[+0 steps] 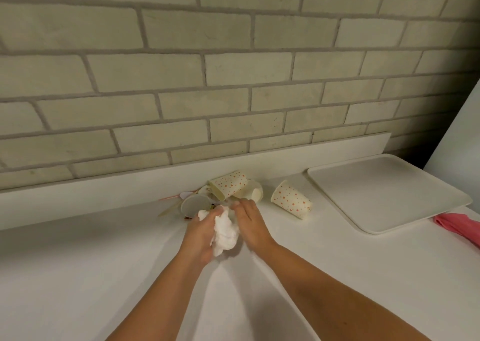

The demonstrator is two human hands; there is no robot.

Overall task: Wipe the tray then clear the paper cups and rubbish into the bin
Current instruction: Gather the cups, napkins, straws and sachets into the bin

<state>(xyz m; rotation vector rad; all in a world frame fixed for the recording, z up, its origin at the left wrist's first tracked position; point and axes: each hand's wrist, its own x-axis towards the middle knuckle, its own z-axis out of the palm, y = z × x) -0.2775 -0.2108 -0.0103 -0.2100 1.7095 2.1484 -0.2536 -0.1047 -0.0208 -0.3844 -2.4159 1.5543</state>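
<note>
Tray (389, 192), cream-white and rectangular, lies flat on the white table (78, 262) at the right of the frame, well apart from both hands. A pink cloth (457, 226) lies just beside its near right corner.

At the centre of the frame, near the table's back ledge, sits a small heap of rubbish (205, 190). A dotted paper cup (230, 185) lies on its side on top, with a plain white cup (255, 194) to its right. A round clear lid (194, 204) is at the lower left, and a wooden stick (168, 209) pokes out leftwards. A second dotted cup (291, 203) lies on its side between the heap and the tray, touching neither.

The left hand (201, 234) has its grip curled round a crumpled white tissue (224, 230), just in front of the heap. The right hand (250, 224) is beside the tissue, knuckles up, fingertips bent down at the heap's near edge. Whether its grip pinches anything cannot be told. A pale brick wall (233, 68) fills the upper frame.
</note>
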